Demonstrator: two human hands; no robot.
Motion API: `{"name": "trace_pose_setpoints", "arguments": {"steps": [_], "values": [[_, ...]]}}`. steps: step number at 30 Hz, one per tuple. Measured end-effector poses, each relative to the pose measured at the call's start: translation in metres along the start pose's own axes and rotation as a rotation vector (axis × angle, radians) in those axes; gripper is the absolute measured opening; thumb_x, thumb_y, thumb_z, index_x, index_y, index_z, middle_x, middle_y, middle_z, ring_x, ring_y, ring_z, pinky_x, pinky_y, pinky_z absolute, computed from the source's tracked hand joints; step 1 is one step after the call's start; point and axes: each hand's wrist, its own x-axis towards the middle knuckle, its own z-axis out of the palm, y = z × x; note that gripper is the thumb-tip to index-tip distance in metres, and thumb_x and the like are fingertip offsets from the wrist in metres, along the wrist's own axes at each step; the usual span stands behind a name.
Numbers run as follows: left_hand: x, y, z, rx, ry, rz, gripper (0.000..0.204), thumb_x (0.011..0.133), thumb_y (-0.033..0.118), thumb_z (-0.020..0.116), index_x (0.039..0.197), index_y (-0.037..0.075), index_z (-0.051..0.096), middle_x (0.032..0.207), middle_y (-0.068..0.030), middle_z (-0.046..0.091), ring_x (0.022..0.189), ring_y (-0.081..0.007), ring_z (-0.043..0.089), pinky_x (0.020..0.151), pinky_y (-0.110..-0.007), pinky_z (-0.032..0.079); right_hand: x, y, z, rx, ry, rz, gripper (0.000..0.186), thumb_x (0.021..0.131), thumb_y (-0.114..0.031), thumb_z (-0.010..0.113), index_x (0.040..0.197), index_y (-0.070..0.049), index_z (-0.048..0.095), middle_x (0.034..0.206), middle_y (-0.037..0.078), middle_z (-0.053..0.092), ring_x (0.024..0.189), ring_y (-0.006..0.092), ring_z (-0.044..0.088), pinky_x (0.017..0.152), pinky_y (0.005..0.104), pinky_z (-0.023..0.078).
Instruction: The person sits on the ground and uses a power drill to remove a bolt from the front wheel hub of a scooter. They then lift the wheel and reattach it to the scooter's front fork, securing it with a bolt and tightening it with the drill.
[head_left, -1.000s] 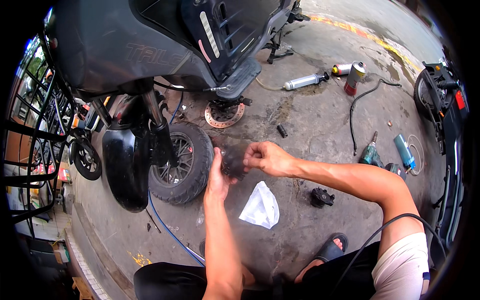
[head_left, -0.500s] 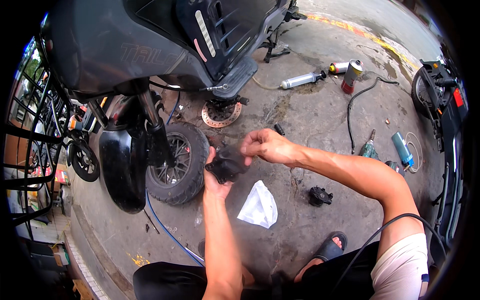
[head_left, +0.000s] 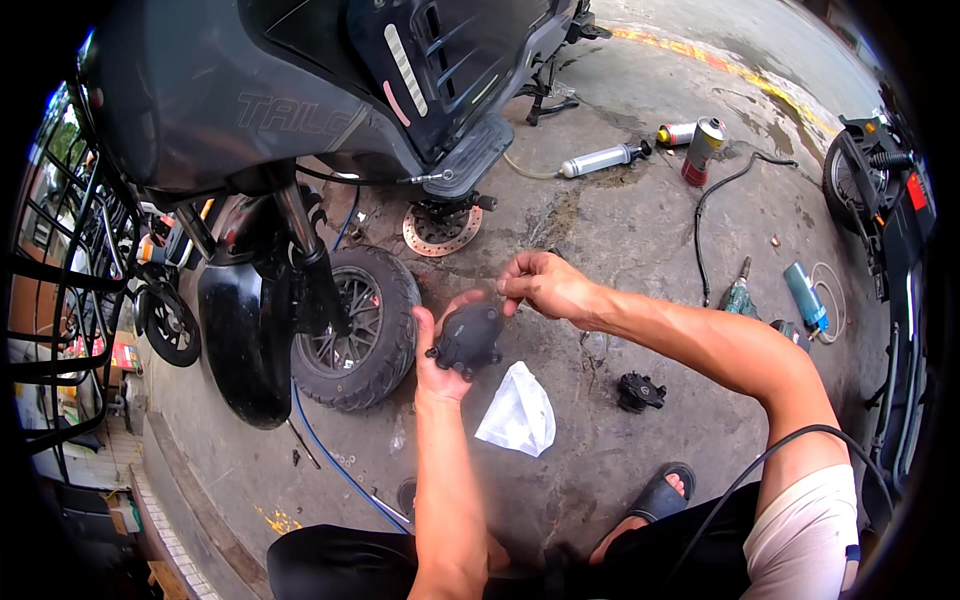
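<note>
A black brake caliper [head_left: 470,335] rests in my left hand [head_left: 438,378], its broad face turned up. My left fingers curl around its far side, and the thumb stands up at its left. My right hand [head_left: 545,285] is by the caliper's upper right edge, with thumb and fingers pinched together. Whatever is between those fingertips is too small to make out. Just below the caliper, a white plastic bag [head_left: 517,412] lies on the ground. A second black caliper [head_left: 640,392] sits on the concrete to the right.
A loose wheel [head_left: 355,330] lies beside the motorbike's front fork [head_left: 305,235]. Past my hands are a brake disc [head_left: 440,230], a large syringe [head_left: 600,162] and a spray can [head_left: 704,152]. A black hose [head_left: 703,220] and a green power tool [head_left: 740,295] lie to the right.
The caliper has turned in my left hand, so its broad face now shows more plainly. My right hand has shifted slightly up and rightward, at the caliper's upper edge.
</note>
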Motion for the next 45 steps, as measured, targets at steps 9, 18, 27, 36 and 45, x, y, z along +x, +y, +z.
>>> {"name": "trace_pose_setpoints", "arguments": {"steps": [9,18,27,36,45], "values": [[0.006,-0.017,0.009,-0.201,0.154,0.016,0.093,0.086,0.086,0.043,0.126,0.005,0.063,0.117,-0.0211,0.068,0.093,-0.0321,0.068,0.071,-0.044,0.059,0.004,0.016,-0.001,-0.084,0.07,0.014,0.016,0.097,-0.02,0.063,0.102,-0.005,0.065,0.088,0.003,0.074,0.08,0.0102,0.057,0.072,0.0291,0.044],[-0.002,-0.028,-0.025,-0.229,0.071,0.156,0.073,0.086,0.054,0.074,0.137,0.004,0.057,0.131,-0.0173,0.063,0.119,-0.0335,0.061,0.103,-0.051,0.047,0.001,0.006,0.0,-0.092,0.031,0.021,0.017,0.096,-0.02,0.064,0.103,-0.005,0.064,0.091,0.004,0.074,0.078,0.0089,0.054,0.068,0.0265,0.042],[0.002,-0.037,-0.024,-0.443,-0.022,-0.013,0.067,0.091,0.05,0.07,0.138,0.005,0.055,0.136,-0.0177,0.06,0.123,-0.031,0.059,0.091,-0.046,0.055,0.01,0.01,-0.003,-0.062,0.038,0.004,0.017,0.096,-0.021,0.065,0.102,-0.005,0.065,0.089,0.003,0.073,0.071,0.0075,0.052,0.06,0.0259,0.039],[0.01,-0.04,-0.028,-0.332,0.198,0.081,0.054,0.103,0.046,0.051,0.145,0.012,0.052,0.123,-0.0177,0.067,0.102,-0.029,0.066,0.081,-0.036,0.055,0.011,0.023,-0.012,-0.083,0.06,0.034,0.017,0.096,-0.022,0.065,0.102,-0.005,0.064,0.088,0.004,0.074,0.073,0.0087,0.053,0.064,0.0268,0.041],[0.012,-0.038,0.004,-0.074,0.243,-0.024,0.087,0.091,0.08,0.046,0.134,0.006,0.058,0.117,-0.0153,0.068,0.103,-0.0275,0.062,0.067,-0.031,0.047,0.015,0.03,-0.014,-0.022,0.045,-0.004,0.019,0.097,-0.022,0.064,0.1,-0.004,0.067,0.088,0.005,0.075,0.077,0.0105,0.057,0.068,0.0294,0.044]]}}
